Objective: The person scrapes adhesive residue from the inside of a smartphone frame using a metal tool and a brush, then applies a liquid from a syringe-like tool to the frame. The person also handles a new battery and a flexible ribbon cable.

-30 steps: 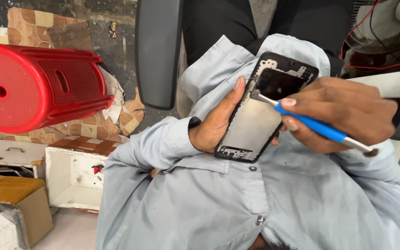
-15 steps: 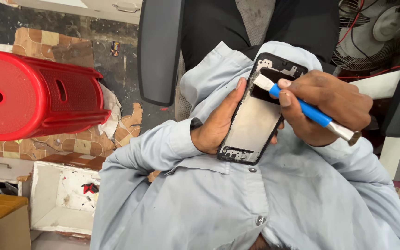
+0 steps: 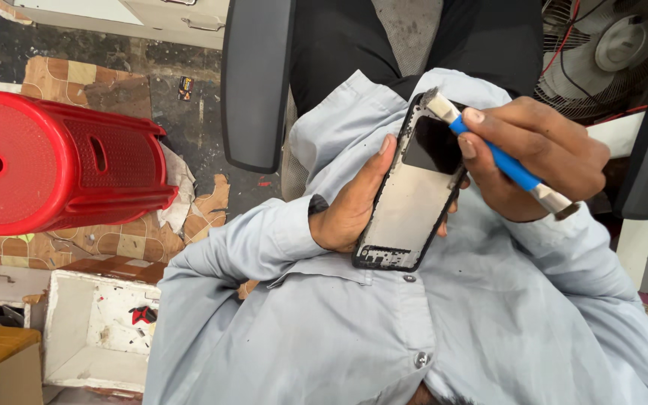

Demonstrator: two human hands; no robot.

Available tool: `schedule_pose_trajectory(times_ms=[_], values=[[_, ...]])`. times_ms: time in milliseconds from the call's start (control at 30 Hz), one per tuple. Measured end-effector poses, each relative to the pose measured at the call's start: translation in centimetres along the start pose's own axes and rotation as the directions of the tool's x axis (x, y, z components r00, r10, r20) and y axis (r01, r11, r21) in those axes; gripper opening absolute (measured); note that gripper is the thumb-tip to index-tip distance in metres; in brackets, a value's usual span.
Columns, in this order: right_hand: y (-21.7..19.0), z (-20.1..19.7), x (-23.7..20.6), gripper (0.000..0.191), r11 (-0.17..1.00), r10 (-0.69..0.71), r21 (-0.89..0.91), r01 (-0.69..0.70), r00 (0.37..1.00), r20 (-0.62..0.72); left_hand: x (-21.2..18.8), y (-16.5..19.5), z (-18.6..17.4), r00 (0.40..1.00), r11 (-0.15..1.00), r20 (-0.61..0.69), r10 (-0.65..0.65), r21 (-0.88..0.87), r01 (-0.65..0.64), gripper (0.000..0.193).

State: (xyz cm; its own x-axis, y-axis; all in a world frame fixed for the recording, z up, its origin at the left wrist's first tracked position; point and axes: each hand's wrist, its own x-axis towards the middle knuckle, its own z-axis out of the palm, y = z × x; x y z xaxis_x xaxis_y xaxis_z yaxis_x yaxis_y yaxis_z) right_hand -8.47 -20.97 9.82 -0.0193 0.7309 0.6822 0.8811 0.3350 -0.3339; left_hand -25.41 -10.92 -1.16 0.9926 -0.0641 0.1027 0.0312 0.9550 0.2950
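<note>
At the frame's centre the left hand (image 3: 350, 206) is clamped around an opened phone (image 3: 414, 196), while the right hand (image 3: 541, 154) grips a blue brush (image 3: 493, 154) with its bristles touching the phone's top edge, a red stool (image 3: 54, 161) lying at left.

Both arms are raised and bent in pale blue sleeves. The left hand (image 3: 354, 206) cups upward, thumb pressed along one side. The right hand (image 3: 538, 154) is curled, fingers pinched tight, wrist cocked inward.
</note>
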Motion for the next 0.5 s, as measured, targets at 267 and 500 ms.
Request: schedule_pose_trajectory(times_ms=[267,500], values=[[1.3,0.1,-0.2,0.016,0.963,-0.188,0.199,0.183,0.982,0.011,-0.3,-0.4,0.2,1.000,0.999,0.012,0.009,0.045,-0.009,0.077],[0.9,-0.5,-0.5,0.014,0.995,-0.087,0.059,0.085,0.996,0.033,-0.4,-0.9,-0.2,0.998,0.999,0.060,0.032,-0.008,-0.031,0.072]])
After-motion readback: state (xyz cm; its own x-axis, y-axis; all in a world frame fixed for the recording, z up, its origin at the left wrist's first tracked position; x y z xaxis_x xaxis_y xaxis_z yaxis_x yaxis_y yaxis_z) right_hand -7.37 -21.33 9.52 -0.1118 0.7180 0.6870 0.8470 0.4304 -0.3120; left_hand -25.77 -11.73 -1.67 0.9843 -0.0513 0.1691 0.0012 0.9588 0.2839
